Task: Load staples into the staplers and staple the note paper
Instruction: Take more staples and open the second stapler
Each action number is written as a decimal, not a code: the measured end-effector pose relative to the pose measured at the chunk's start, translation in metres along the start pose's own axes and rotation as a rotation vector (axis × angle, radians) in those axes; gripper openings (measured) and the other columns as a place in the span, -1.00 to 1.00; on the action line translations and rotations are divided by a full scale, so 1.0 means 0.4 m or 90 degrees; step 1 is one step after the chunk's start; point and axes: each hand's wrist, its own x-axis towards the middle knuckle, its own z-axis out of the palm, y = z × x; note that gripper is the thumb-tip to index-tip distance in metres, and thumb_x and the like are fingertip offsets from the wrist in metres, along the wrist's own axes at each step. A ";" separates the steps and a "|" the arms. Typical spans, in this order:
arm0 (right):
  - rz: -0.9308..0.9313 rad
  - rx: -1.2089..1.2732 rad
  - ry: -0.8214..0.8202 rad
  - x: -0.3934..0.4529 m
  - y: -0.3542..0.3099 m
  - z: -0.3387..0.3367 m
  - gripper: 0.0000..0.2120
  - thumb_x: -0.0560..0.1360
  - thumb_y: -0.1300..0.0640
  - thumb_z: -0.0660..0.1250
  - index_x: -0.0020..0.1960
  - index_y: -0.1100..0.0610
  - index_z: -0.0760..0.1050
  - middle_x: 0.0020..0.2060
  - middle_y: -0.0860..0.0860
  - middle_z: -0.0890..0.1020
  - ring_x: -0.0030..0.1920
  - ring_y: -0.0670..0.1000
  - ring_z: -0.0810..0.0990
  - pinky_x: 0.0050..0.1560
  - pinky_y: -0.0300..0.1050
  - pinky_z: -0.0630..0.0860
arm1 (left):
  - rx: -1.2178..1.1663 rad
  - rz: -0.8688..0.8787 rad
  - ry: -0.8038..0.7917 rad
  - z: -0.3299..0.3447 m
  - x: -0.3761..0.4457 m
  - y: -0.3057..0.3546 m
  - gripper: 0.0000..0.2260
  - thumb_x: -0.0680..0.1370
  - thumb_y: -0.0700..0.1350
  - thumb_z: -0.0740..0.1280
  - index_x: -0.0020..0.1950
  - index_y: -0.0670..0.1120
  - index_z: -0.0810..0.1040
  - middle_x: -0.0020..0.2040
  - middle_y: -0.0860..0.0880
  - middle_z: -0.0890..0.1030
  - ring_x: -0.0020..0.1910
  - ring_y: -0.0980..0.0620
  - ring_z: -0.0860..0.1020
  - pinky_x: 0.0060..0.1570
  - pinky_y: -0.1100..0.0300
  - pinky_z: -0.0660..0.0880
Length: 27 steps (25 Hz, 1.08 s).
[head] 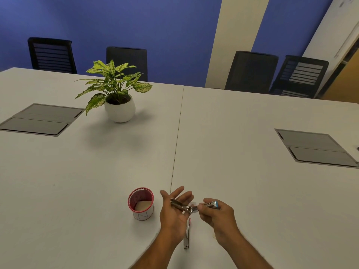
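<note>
The blue stapler (196,206) is swung open and held above the desk (252,181), between both hands. The left hand (175,208) lies palm up with its fingers (182,195) straight and spread wide; the metal staple channel rests across them. The right hand (217,214) pinches the blue top part, its fingers (204,210) curled around it. A second stapler (187,235) with red trim lies on the desk just below the hands, between the two wrists. A red mesh cup (141,202) stands to the left of the left fingers; paper seems to be inside, but I cannot tell surely.

The stapler looks small, stiff and light, with smooth metal that may slip. I judge it best to hold the channel at its sides, away from the hinge, because the spring there can snap shut. Staples are too small to see here.
</note>
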 end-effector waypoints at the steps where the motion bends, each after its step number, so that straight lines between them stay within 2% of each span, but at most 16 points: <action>1: 0.032 0.065 0.010 -0.001 -0.001 0.000 -0.70 0.35 0.42 0.52 0.06 0.32 0.59 -0.15 0.24 0.69 -0.27 0.08 0.66 -0.29 -0.16 0.64 | -0.029 -0.002 0.002 -0.002 0.000 0.002 -0.31 0.48 0.37 0.10 0.20 -0.16 0.62 0.10 -0.26 0.69 0.12 -0.18 0.66 0.17 -0.19 0.54; 4: 0.100 0.188 0.033 -0.007 -0.002 0.002 -0.76 0.38 0.41 0.50 0.03 0.35 0.60 -0.24 0.17 0.71 -0.34 0.06 0.66 -0.36 -0.20 0.65 | -0.086 -0.005 0.007 -0.011 -0.003 0.005 -0.37 0.58 0.31 0.08 0.19 -0.18 0.62 0.09 -0.23 0.71 0.05 -0.18 0.70 0.01 -0.12 0.61; 7: 0.132 0.246 0.030 -0.016 -0.006 0.010 -0.82 0.39 0.31 0.52 -0.03 0.32 0.62 -0.28 0.14 0.73 -0.32 0.05 0.68 -0.34 -0.17 0.67 | -0.101 -0.009 0.022 -0.016 -0.011 0.000 -0.47 0.64 0.20 0.08 0.19 -0.18 0.62 0.10 -0.23 0.70 0.01 -0.19 0.71 -0.06 -0.08 0.63; 11: 0.123 0.261 0.010 -0.017 -0.022 0.016 -0.84 0.42 0.23 0.50 -0.05 0.29 0.64 -0.27 0.15 0.72 -0.30 0.04 0.68 -0.29 -0.15 0.65 | -0.097 -0.013 0.036 -0.021 -0.020 -0.002 -0.72 0.67 -0.11 0.18 0.20 -0.21 0.61 0.14 -0.27 0.67 -0.02 -0.21 0.71 -0.17 0.00 0.67; 14: 0.095 0.224 0.008 -0.007 -0.034 0.016 -0.85 0.48 0.20 0.45 -0.01 0.28 0.64 -0.23 0.14 0.72 -0.24 0.06 0.67 -0.19 -0.08 0.62 | -0.016 -0.024 0.022 -0.020 -0.029 -0.008 -0.79 0.59 -0.26 0.29 0.17 -0.17 0.64 0.04 -0.22 0.72 -0.04 -0.20 0.72 -0.24 0.06 0.67; 16: 0.077 0.173 -0.003 0.000 -0.041 0.017 -0.84 0.53 0.18 0.41 0.02 0.26 0.65 -0.22 0.14 0.73 -0.22 0.08 0.68 -0.13 -0.04 0.61 | 0.099 -0.024 0.017 -0.019 -0.037 -0.013 -0.83 0.54 -0.23 0.37 0.10 -0.11 0.68 -0.03 -0.16 0.74 -0.06 -0.17 0.72 -0.27 0.10 0.65; 19: 0.051 0.081 -0.026 0.003 -0.049 0.017 -0.82 0.57 0.14 0.36 0.04 0.24 0.66 -0.24 0.13 0.68 -0.29 0.07 0.66 -0.17 0.00 0.63 | 0.210 -0.005 -0.015 -0.019 -0.042 -0.016 -0.84 0.55 -0.18 0.37 0.11 -0.10 0.68 -0.06 -0.12 0.73 -0.11 -0.09 0.66 -0.28 0.13 0.59; 22: 0.027 -0.014 -0.041 -0.008 -0.049 0.017 -0.81 0.56 0.06 0.38 -0.04 0.15 0.70 -0.27 0.10 0.64 -0.35 0.03 0.61 -0.28 -0.07 0.63 | 0.246 0.005 -0.057 -0.012 -0.040 -0.014 -0.82 0.57 -0.14 0.37 0.15 -0.06 0.66 0.01 -0.09 0.73 -0.08 -0.06 0.61 -0.21 0.12 0.54; 24: 0.006 -0.064 -0.070 -0.021 -0.051 0.020 -0.81 0.55 0.05 0.39 -0.09 0.12 0.72 -0.31 0.08 0.64 -0.39 -0.01 0.56 -0.37 -0.13 0.54 | 0.250 -0.001 -0.088 -0.004 -0.036 -0.012 -0.80 0.59 -0.09 0.35 0.20 -0.03 0.64 0.07 -0.06 0.72 -0.06 -0.05 0.58 -0.18 0.13 0.52; 27: -0.022 -0.113 -0.101 -0.036 -0.055 0.021 -0.85 0.52 0.05 0.43 -0.06 0.12 0.70 -0.32 0.08 0.68 -0.40 -0.01 0.55 -0.41 -0.13 0.49 | 0.223 -0.011 -0.131 0.004 -0.028 -0.004 -0.78 0.58 -0.07 0.38 0.22 0.00 0.65 0.12 -0.09 0.69 -0.04 -0.08 0.54 -0.17 0.13 0.49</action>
